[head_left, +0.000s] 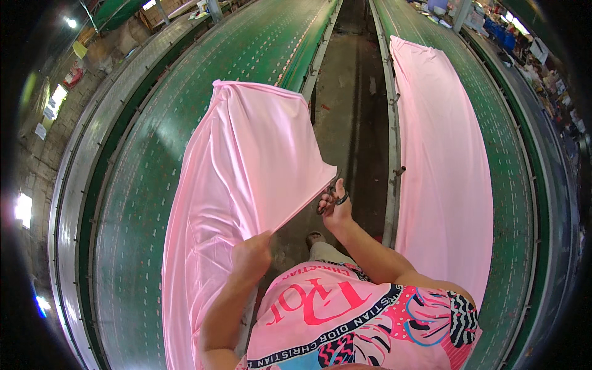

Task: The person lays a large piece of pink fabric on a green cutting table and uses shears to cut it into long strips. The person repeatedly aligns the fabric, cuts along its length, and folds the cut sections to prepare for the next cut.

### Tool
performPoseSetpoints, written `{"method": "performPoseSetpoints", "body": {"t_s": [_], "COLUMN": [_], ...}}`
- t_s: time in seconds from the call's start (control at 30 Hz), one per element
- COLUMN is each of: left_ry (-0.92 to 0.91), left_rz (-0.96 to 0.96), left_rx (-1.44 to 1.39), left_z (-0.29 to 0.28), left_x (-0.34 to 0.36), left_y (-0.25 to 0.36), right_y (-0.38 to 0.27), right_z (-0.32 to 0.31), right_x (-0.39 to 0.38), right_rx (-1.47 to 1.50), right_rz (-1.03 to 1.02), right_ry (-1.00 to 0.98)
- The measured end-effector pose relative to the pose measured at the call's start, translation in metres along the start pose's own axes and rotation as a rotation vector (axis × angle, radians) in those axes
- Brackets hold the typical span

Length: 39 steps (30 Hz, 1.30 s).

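Observation:
A long pink, satiny cloth point(271, 148) lies in folds along the left green table, and its near edge hangs out over the aisle. My left hand point(251, 254) is closed on that edge, pulling it into a taut slanting line. At the other end of the line, close to the cloth's pointed corner, my right hand point(336, 213) grips dark-handled scissors point(343, 198). Its fingers sit in the handle loops. The blades are hard to make out against the dark floor, so I cannot tell whether they touch the cloth.
Long green tables point(145, 246) with metal edges run away on both sides of a narrow dark aisle point(348, 105). Another pink cloth point(441, 160) lies spread along the right table. Small pegs point(399, 171) stick out from that table's rail. Clutter lines the far right wall.

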<state>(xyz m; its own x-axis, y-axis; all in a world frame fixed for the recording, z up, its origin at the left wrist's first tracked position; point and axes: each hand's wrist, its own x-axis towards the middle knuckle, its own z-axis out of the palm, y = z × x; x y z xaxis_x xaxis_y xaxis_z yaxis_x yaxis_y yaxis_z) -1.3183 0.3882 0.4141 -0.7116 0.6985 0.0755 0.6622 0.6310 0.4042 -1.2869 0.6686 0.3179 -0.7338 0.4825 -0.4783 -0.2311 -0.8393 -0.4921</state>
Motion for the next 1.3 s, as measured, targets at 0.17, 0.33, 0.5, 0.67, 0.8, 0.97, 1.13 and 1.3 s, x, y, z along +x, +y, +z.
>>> {"method": "performPoseSetpoints", "body": {"t_s": [0.17, 0.33, 0.5, 0.67, 0.8, 0.97, 1.13, 1.3], "left_ry": [0.317, 0.479, 0.480, 0.549, 0.400, 0.444, 0.528, 0.507], "left_rz": [-0.125, -0.389, -0.473, -0.392, -0.397, -0.103, 0.080, 0.066], "left_rx": [-0.017, 0.133, 0.288, 0.256, 0.181, -0.045, -0.089, -0.046], "left_z": [-0.049, -0.081, -0.058, -0.040, -0.037, -0.025, -0.002, 0.021], "left_x": [-0.042, -0.080, -0.050, 0.026, 0.093, 0.218, 0.368, 0.453], "left_y": [-0.050, -0.093, -0.094, -0.074, -0.052, -0.020, 0.043, 0.053], "right_y": [-0.015, -0.053, -0.085, -0.160, -0.220, -0.219, -0.191, -0.185], "right_z": [0.013, 0.034, 0.083, 0.168, 0.235, 0.251, 0.206, 0.170], "right_x": [0.057, 0.111, 0.175, 0.233, 0.253, 0.261, 0.239, 0.199], "right_rx": [0.081, 0.181, 0.123, -0.042, -0.098, -0.092, -0.212, -0.292], "right_rz": [-0.082, -0.035, -0.018, -0.172, -0.303, -0.098, 0.067, 0.132], "right_ry": [0.025, -0.011, -0.014, -0.443, -0.742, -0.815, -0.728, -0.701]}}
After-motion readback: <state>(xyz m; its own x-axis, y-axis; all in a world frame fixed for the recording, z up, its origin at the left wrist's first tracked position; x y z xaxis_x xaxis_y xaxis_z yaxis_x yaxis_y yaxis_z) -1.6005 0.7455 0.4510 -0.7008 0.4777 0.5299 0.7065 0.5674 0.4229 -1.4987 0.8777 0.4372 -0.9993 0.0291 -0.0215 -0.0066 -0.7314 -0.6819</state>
